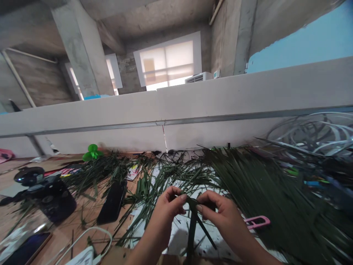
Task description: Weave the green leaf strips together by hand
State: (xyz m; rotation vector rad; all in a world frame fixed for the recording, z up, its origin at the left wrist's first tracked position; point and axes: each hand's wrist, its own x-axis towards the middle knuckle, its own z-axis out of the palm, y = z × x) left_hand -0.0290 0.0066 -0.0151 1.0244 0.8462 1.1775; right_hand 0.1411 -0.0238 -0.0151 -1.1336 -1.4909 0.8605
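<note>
1. Both hands pinch between thumb and fingertips: the left hand (167, 208) grips the upper left of a folded dark-green leaf strip (192, 224), the right hand (220, 209) its right edge. The curled fingers hide part of the fold, so I can't make out how the layers cross.
2. The strip hangs between the hands, in front of the person. Its broad tail points down toward the person, its long axis nearly upright to my eye; a thinner end (205, 232) slants down and right. The broad tail's foot is hard to make out at the lower edge.
3. Beneath lies a white sheet (176, 235), mostly covered by leaf clippings (154, 191).
4. By the right forearm, a pink handle (258, 222) shows; the arm hides its near end.
5. A big bundle of long leaves (256, 184) fills the right, fading into shadow.
6. Leftward lies a black slab (112, 202), then a bright printed packet (68, 172), half buried, its lettering too blurred to read.
</note>
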